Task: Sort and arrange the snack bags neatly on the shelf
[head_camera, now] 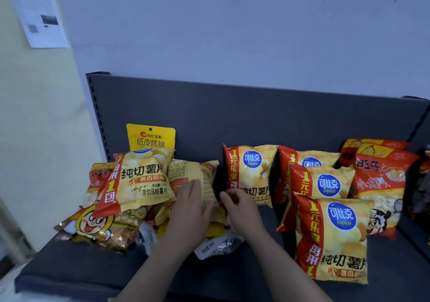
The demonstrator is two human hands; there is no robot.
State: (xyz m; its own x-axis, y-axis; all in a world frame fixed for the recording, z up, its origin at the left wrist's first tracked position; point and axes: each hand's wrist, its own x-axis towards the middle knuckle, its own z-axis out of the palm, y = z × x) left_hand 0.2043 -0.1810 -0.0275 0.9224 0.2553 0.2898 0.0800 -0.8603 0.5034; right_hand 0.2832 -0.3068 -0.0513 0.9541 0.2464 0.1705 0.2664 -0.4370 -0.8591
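Our left hand lies flat, grip open, on the turned-over chip bag | our right hand pinches that bag's edge | bags crowd the shelf

I see pale bluish wall ahead, cream wall at left — printed sheet stuck on it, dark grey shelf, slotted back panel

Dark grey shelf and back panel: look like sheet metal, matt, smooth. Yellow-red chip bags: glossy plastic film, crinkled, catching highlights. Far-left walnut pouch: flatter, smoother film, soft sheen. Near-middle silver bag: shiny foil. Printed sheet, far left: matt paper. Far wall: matt paint.
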